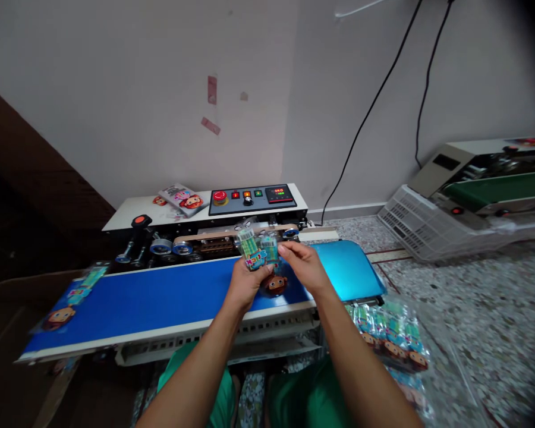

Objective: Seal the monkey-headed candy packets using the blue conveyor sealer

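Observation:
Clear plastic packets (255, 257) with green contents, barcodes and colourful print are held over the blue conveyor belt (160, 297) of a band sealing machine. My left hand (244, 286) is closed around their lower part, thumb across the front. A round brown cartoon face (275, 284) shows below that thumb. With thumb and finger, my right hand (305, 264) pinches the upper right edge of the right-hand packet. Another such packet (84, 288) lies flat at the belt's left end. Whether the held packets are sealed I cannot tell.
The sealer's control panel (252, 199) has a red stop button and lit digits. A printed packet (181, 199) lies on its housing. Several packets (395, 336) lie at lower right. A second machine (485, 178) rests on a white crate (412, 229). Cardboard (31, 178) stands left.

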Demonstrator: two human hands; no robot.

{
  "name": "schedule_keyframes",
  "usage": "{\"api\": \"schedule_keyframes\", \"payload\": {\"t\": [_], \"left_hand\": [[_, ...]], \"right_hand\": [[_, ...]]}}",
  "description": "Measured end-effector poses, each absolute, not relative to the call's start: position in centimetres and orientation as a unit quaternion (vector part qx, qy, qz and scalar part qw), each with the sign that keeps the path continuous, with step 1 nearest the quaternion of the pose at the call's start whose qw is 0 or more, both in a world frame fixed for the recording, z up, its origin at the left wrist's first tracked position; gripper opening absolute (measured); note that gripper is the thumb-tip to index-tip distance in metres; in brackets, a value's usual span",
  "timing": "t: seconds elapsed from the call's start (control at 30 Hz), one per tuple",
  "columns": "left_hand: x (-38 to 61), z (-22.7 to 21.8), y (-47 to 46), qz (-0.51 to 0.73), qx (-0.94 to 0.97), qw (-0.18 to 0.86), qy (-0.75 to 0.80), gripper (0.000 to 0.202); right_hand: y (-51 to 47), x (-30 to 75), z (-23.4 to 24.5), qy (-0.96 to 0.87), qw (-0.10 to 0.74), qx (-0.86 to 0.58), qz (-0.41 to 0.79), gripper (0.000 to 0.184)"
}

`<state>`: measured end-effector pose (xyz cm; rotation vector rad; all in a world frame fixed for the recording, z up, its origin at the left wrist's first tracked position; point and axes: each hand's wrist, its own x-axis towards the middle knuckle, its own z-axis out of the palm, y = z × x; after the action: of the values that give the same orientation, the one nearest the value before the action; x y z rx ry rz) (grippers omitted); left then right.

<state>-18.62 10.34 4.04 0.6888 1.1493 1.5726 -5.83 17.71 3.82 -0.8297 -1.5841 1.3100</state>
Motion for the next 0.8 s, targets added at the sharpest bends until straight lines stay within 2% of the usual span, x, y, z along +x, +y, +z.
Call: {"api": "schedule_keyframes", "payload": {"t": [0.13, 0.23, 0.33, 0.43, 0.53, 0.6, 0.7, 0.8], "left_hand": [[-18.7, 4.0, 10.2, 0.652, 0.275, 0.532, 0.465, 0.031], [-18.8, 4.3, 10.2, 0.659, 0.258, 0.537, 0.459, 0.041], [-18.9, 4.4, 10.2, 0.66, 0.255, 0.527, 0.472, 0.044], [-18.9, 4.6, 10.2, 0.657, 0.25, 0.519, 0.486, 0.043], [-18.7, 4.7, 10.2, 0.65, 0.244, 0.533, 0.484, 0.047], [-18.5, 4.8, 10.1, 0.642, 0.246, 0.544, 0.481, 0.049], [-18.4, 4.8, 10.1, 0.637, 0.25, 0.547, 0.482, 0.048], [-18.4, 4.6, 10.1, 0.635, 0.255, 0.541, 0.49, 0.046]], "right_hand": [[17.6, -5.9, 4.3, -0.57, 0.535, -0.342, 0.521, 0.029], [18.6, -3.9, 4.5, -0.568, 0.562, -0.418, 0.432, 0.035], [20.1, -0.9, 4.0, -0.615, 0.512, -0.527, 0.288, 0.04], [21.4, 1.0, 2.8, -0.655, 0.411, -0.615, 0.155, 0.035], [22.1, 0.7, 1.9, -0.661, 0.305, -0.677, 0.108, 0.032], [22.2, -0.4, 1.6, -0.656, 0.269, -0.697, 0.106, 0.033], [21.9, -2.3, 1.7, -0.673, 0.271, -0.677, 0.125, 0.033], [21.0, -3.8, 2.2, -0.692, 0.336, -0.62, 0.154, 0.037]]}}
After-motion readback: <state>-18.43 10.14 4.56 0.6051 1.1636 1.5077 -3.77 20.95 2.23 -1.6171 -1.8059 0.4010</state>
